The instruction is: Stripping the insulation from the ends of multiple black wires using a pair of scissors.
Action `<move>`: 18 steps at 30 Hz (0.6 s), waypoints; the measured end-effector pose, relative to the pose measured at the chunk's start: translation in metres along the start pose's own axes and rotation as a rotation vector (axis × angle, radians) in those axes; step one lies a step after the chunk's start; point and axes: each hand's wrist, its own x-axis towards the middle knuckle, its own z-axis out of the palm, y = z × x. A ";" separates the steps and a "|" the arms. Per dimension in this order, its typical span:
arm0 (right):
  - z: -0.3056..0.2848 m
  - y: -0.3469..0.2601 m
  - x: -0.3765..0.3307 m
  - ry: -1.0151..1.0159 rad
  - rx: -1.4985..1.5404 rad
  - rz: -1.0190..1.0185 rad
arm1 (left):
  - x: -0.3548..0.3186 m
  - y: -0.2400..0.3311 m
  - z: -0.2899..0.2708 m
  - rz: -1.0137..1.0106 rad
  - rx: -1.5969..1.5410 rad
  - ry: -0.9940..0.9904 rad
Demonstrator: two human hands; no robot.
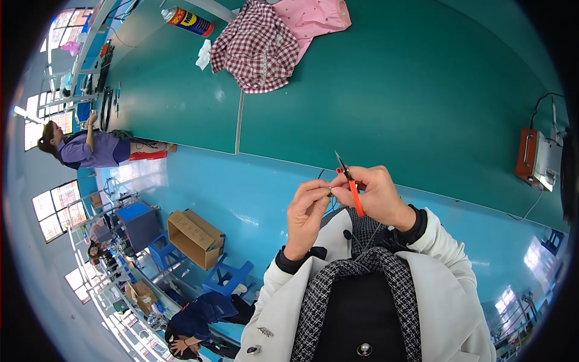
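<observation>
Both hands meet in front of my chest, just off the near edge of the green table (392,139). My left hand (306,211) is closed, its thumb and fingertips pinching a thin dark cable (333,202); the tiny piece at the fingertips is too small to make out. My right hand (377,196) has an orange-handled pointed tool (356,196) in its grip. Its dark, narrow tip points up and away toward the table. The right thumb and fingertip touch the same small piece at the left fingertips.
On the table lie a checked cloth (256,51), a pink cloth (313,21), a spray can (188,22) and crumpled white tissue (204,54). An orange-and-silver device (534,158) stands far right. Left are a cardboard box (196,238), blue stool (228,276) and other people, one standing by the table (93,145).
</observation>
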 end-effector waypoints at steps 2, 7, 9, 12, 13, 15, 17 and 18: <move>-0.001 0.000 0.000 -0.026 -0.010 0.013 | -0.001 0.002 -0.001 0.016 0.010 -0.010; -0.001 0.001 0.000 -0.072 0.107 0.056 | -0.005 0.004 -0.004 0.027 0.011 -0.042; 0.000 0.001 0.000 -0.080 0.116 0.062 | -0.006 0.003 -0.005 0.016 0.001 -0.045; 0.000 0.001 -0.001 -0.086 0.097 0.059 | -0.008 0.002 -0.006 0.006 -0.005 -0.052; 0.000 0.001 -0.001 -0.086 0.072 0.052 | -0.008 0.001 -0.007 0.005 -0.006 -0.051; 0.000 0.000 -0.002 -0.086 0.044 0.044 | -0.009 0.002 -0.007 0.024 0.015 -0.060; 0.001 -0.002 -0.003 -0.090 0.066 0.053 | -0.010 0.001 -0.007 0.033 0.025 -0.063; 0.001 -0.002 -0.003 -0.092 0.077 0.057 | -0.011 0.001 -0.007 0.032 0.009 -0.065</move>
